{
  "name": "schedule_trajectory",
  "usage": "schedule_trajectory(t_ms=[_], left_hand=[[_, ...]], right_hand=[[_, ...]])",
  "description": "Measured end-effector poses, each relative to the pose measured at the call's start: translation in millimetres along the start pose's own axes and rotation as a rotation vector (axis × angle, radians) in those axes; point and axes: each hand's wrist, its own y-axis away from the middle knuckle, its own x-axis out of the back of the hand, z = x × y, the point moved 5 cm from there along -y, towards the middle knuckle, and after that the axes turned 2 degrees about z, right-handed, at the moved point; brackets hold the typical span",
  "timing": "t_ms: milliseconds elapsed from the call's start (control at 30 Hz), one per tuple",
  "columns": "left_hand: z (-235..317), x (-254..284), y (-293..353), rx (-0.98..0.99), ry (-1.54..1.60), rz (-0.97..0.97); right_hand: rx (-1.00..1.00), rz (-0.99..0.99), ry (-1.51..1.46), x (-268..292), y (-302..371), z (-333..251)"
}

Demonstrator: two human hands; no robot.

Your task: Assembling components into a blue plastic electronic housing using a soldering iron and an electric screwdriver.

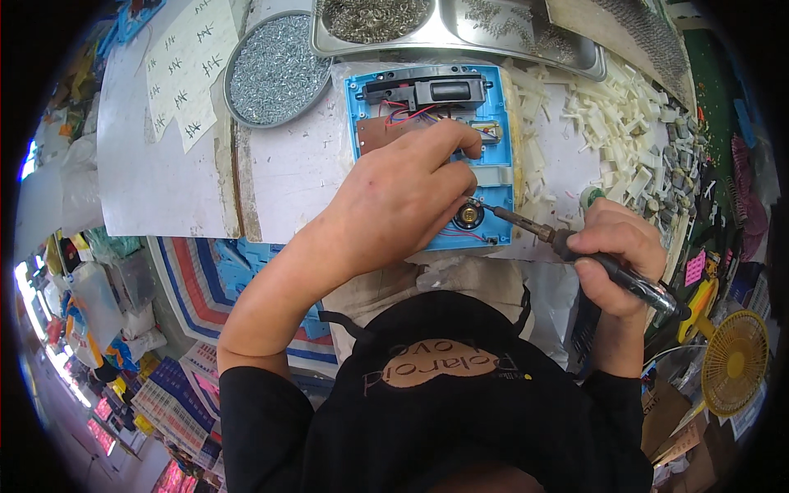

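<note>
A light-blue plastic housing (503,148) lies on the bench in front of me. Inside it are a black battery-like block (448,90), a brown circuit board (374,133), thin red and blue wires, and a small round speaker (468,215). My left hand (407,185) reaches over the housing, its fingers bent and closed just above the speaker; whatever they pinch is hidden. My right hand (618,251) grips a black electric screwdriver (604,264). The screwdriver's thin bit points left, its tip close to my left fingertips and the speaker's upper edge.
A round tray of screws (278,70) stands at the far left of the housing. Behind it is a metal tray (460,37) with small metal parts. Many white plastic pieces (620,152) are heaped to the right. A yellow fan (734,361) sits at the lower right.
</note>
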Motion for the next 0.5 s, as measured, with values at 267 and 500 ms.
schedule_trajectory(t_ms=[267, 500], left_hand=[[-1.2, -0.5, 2.4, -0.002, -0.008, 0.004], [-2.4, -0.4, 2.7, -0.026, -0.011, 0.01]], right_hand=[[0.009, -0.026, 0.023, -7.7, -8.3, 2.1], [-0.015, -0.049, 0.029, -10.6, -12.5, 2.8]])
